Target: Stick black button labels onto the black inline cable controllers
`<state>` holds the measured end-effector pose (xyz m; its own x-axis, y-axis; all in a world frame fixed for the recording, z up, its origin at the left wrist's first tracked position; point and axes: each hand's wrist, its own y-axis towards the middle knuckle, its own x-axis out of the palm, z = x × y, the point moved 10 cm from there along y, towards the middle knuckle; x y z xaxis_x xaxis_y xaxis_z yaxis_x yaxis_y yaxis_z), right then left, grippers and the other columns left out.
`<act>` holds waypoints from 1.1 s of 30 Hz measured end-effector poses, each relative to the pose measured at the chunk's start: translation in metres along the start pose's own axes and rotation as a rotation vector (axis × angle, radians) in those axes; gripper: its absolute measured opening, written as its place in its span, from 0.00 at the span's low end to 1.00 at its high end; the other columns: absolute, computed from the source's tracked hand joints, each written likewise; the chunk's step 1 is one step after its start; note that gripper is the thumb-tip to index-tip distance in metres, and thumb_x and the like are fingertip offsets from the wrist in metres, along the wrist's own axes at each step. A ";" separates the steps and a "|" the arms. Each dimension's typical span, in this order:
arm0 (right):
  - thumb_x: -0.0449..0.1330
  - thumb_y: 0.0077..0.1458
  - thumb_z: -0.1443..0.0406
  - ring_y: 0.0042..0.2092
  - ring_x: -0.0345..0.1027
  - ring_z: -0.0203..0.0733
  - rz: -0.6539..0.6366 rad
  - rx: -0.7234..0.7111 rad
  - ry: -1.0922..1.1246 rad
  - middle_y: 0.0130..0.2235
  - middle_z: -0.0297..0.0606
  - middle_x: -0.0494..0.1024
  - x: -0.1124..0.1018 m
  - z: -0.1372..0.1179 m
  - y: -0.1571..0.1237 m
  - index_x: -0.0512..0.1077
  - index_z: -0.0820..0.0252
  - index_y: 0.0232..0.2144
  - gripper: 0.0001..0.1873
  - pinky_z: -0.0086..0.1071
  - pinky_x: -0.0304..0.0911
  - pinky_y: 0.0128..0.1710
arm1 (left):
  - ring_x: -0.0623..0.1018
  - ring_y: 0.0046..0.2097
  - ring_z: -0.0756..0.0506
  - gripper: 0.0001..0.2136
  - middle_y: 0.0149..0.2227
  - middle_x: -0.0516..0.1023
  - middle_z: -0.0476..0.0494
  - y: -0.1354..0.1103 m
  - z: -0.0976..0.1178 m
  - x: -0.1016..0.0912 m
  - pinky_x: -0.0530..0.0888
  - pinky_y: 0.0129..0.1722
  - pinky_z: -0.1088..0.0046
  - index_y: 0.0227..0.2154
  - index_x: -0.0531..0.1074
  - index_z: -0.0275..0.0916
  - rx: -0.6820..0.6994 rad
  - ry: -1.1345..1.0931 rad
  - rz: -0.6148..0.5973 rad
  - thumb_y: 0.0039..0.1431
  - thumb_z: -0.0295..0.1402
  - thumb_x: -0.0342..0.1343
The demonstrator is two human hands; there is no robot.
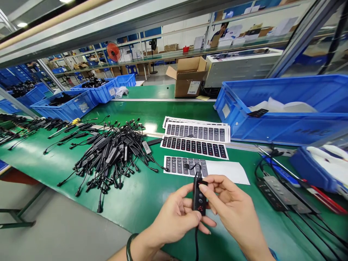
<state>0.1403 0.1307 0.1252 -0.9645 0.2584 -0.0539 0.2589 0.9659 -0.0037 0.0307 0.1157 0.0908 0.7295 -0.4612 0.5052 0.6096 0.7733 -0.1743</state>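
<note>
My left hand (176, 215) grips a small black inline controller (199, 198) from below, its thumb on the lower end; a thin cable runs out of both ends. My right hand (231, 206) pinches the controller's upper right edge with thumb and forefinger. Just beyond the hands lies a partly used sheet of black label stickers (187, 166) on white backing, with more sticker sheets (194, 146) behind it.
A heap of black cabled controllers (114, 152) lies to the left on the green table (141, 203). Blue bins (282, 108) stand at the right, others (70, 103) at the far left. A power strip (274, 194) with cables sits right. A cardboard box (188, 78) stands behind.
</note>
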 end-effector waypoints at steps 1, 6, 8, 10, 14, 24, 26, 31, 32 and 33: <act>0.68 0.47 0.54 0.20 0.60 0.32 0.011 -0.006 0.002 0.23 0.30 0.68 0.000 -0.002 0.000 0.73 0.58 0.31 0.15 0.25 0.61 0.16 | 0.82 0.34 0.45 0.27 0.32 0.77 0.42 0.000 -0.001 0.000 0.76 0.32 0.75 0.57 0.65 0.39 0.001 0.002 0.002 0.54 0.33 0.63; 0.68 0.46 0.53 0.20 0.61 0.33 0.042 -0.020 0.009 0.23 0.31 0.68 -0.001 -0.005 0.001 0.73 0.58 0.30 0.16 0.25 0.61 0.16 | 0.82 0.35 0.44 0.28 0.33 0.77 0.42 0.001 -0.003 -0.002 0.76 0.31 0.75 0.57 0.65 0.39 -0.002 -0.006 0.017 0.53 0.32 0.64; 0.68 0.46 0.53 0.19 0.60 0.33 0.046 -0.024 -0.003 0.23 0.31 0.68 -0.002 -0.005 0.001 0.73 0.58 0.30 0.16 0.25 0.60 0.15 | 0.82 0.35 0.44 0.28 0.34 0.78 0.41 0.001 -0.004 -0.002 0.76 0.31 0.75 0.57 0.65 0.39 -0.008 -0.006 0.022 0.53 0.32 0.64; 0.68 0.46 0.53 0.19 0.60 0.33 0.051 -0.032 -0.020 0.23 0.31 0.68 -0.003 -0.006 0.000 0.73 0.58 0.30 0.16 0.26 0.59 0.15 | 0.82 0.35 0.44 0.28 0.34 0.78 0.41 0.001 -0.004 -0.002 0.76 0.32 0.74 0.57 0.65 0.39 -0.010 -0.001 0.028 0.53 0.32 0.64; 0.67 0.47 0.54 0.19 0.60 0.32 0.057 -0.042 -0.041 0.23 0.31 0.68 -0.003 -0.008 -0.001 0.73 0.58 0.30 0.15 0.26 0.59 0.15 | 0.82 0.35 0.44 0.29 0.34 0.77 0.42 0.000 -0.004 -0.001 0.76 0.32 0.74 0.58 0.64 0.39 -0.005 0.018 0.038 0.53 0.31 0.63; 0.71 0.41 0.60 0.27 0.65 0.37 0.005 0.066 0.049 0.29 0.29 0.68 -0.002 0.013 0.002 0.62 0.53 0.47 0.33 0.29 0.67 0.21 | 0.82 0.35 0.43 0.29 0.38 0.79 0.37 0.000 -0.002 -0.002 0.76 0.31 0.74 0.55 0.66 0.37 -0.032 -0.020 0.030 0.49 0.33 0.67; 0.71 0.36 0.63 0.31 0.67 0.38 -0.091 0.120 -0.030 0.37 0.34 0.70 0.006 0.020 -0.002 0.62 0.54 0.52 0.39 0.29 0.68 0.24 | 0.81 0.32 0.46 0.31 0.36 0.79 0.39 0.000 -0.002 0.001 0.77 0.31 0.74 0.55 0.66 0.36 -0.047 -0.052 -0.006 0.46 0.31 0.69; 0.67 0.42 0.63 0.31 0.70 0.40 -0.252 0.120 -0.128 0.32 0.31 0.72 0.020 0.024 -0.007 0.65 0.54 0.49 0.30 0.31 0.69 0.29 | 0.80 0.27 0.48 0.27 0.29 0.79 0.42 0.002 -0.010 0.006 0.76 0.27 0.77 0.46 0.72 0.31 -0.121 -0.080 -0.050 0.41 0.31 0.72; 0.66 0.45 0.61 0.30 0.69 0.39 -0.242 0.083 -0.156 0.30 0.31 0.72 0.018 0.021 -0.004 0.67 0.55 0.45 0.23 0.30 0.68 0.29 | 0.80 0.27 0.48 0.24 0.28 0.78 0.41 0.002 -0.012 0.006 0.75 0.25 0.78 0.43 0.73 0.30 -0.126 -0.072 -0.042 0.43 0.34 0.71; 0.65 0.48 0.59 0.29 0.69 0.39 -0.223 0.045 -0.180 0.28 0.31 0.72 0.015 0.017 -0.002 0.69 0.56 0.40 0.17 0.29 0.67 0.27 | 0.80 0.26 0.47 0.23 0.28 0.79 0.40 0.003 -0.014 0.005 0.74 0.23 0.79 0.41 0.74 0.29 -0.127 -0.063 -0.034 0.45 0.37 0.70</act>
<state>0.1266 0.1324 0.1073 -0.9745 0.0284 -0.2227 0.0472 0.9957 -0.0795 0.0403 0.1093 0.0815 0.6893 -0.4547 0.5640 0.6708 0.6946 -0.2598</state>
